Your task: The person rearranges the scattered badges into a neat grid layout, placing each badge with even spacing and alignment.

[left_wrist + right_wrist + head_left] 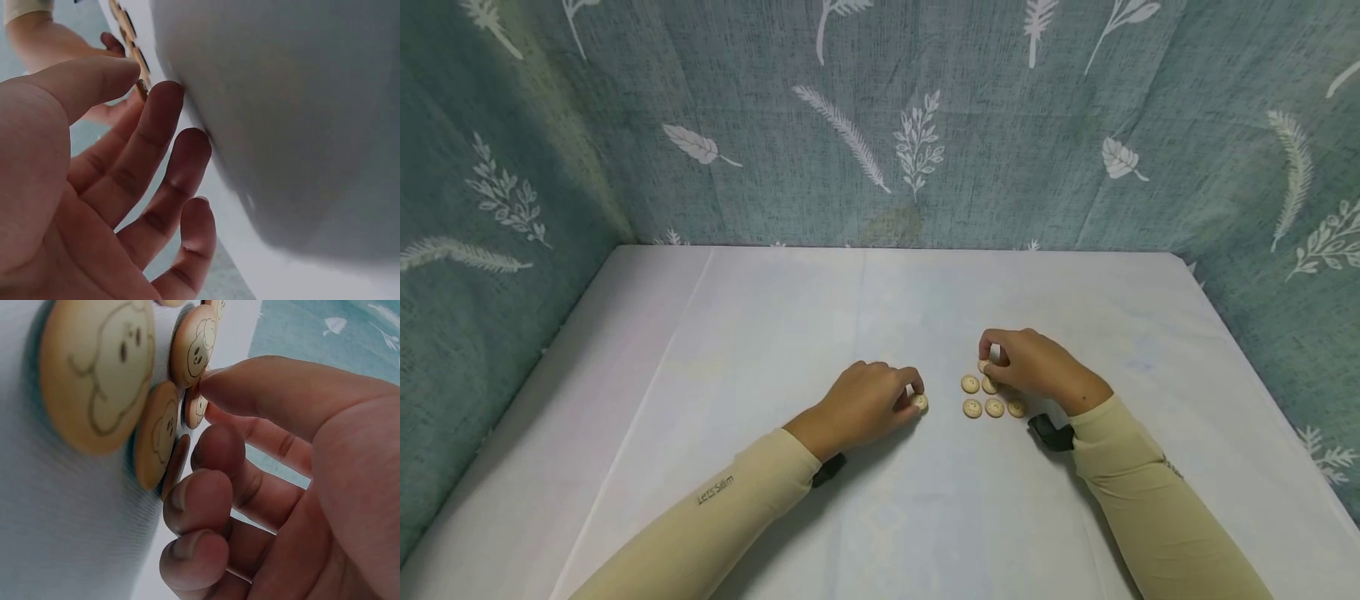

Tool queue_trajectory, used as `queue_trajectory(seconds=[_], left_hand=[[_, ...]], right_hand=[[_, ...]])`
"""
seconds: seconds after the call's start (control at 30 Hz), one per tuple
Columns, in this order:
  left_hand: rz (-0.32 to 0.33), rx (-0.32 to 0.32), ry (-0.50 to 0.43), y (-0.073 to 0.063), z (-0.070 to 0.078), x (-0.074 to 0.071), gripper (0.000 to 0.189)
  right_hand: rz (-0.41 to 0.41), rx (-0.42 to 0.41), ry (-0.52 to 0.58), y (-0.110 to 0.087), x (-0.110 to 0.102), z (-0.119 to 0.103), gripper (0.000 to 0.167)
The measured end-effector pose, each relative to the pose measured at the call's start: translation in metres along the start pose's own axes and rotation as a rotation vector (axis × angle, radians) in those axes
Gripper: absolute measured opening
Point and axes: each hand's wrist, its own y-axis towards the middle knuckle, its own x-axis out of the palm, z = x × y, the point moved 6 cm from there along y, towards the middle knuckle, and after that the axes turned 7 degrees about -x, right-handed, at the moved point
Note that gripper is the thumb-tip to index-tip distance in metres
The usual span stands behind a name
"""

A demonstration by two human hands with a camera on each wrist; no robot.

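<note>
My left hand (865,404) pinches a round wooden button (920,402) between thumb and index finger, low over the white tabletop. In the left wrist view only the button's thin edge (142,90) shows by the thumb tip, and the other fingers are loosely bent. To the right, my right hand (1036,362) pinches another wooden button (983,366) at the back of a small group. Several more lie flat there, among them a front-left button (972,408) and a front-right button (1017,407). Up close, one button (103,375) shows two holes and a line-drawn animal.
A white cloth (730,333) covers the table, with a fold line running along its left side. Green leaf-patterned fabric (737,200) hangs behind the back edge and at both sides. Dark straps (1051,432) sit at the wrists below the beige sleeves (1150,492).
</note>
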Motion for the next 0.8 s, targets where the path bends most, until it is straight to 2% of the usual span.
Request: queue_trajectory(seconds=[0.2, 0.3, 0.8], left_hand=[[0.001, 0.008, 0.01, 0.017, 0.003, 0.002, 0.013], [-0.014, -0.009, 0.024, 0.026, 0.004, 0.004, 0.015], [-0.044, -0.018, 0.018, 0.052, 0.009, 0.009, 0.021]], right_hand=[[0.005, -0.002, 0.0, 0.0, 0.001, 0.001, 0.006], [0.007, 0.002, -0.009, 0.0, 0.001, 0.001, 0.007], [-0.008, 0.012, 0.005, 0.001, 0.002, 0.001, 0.006]])
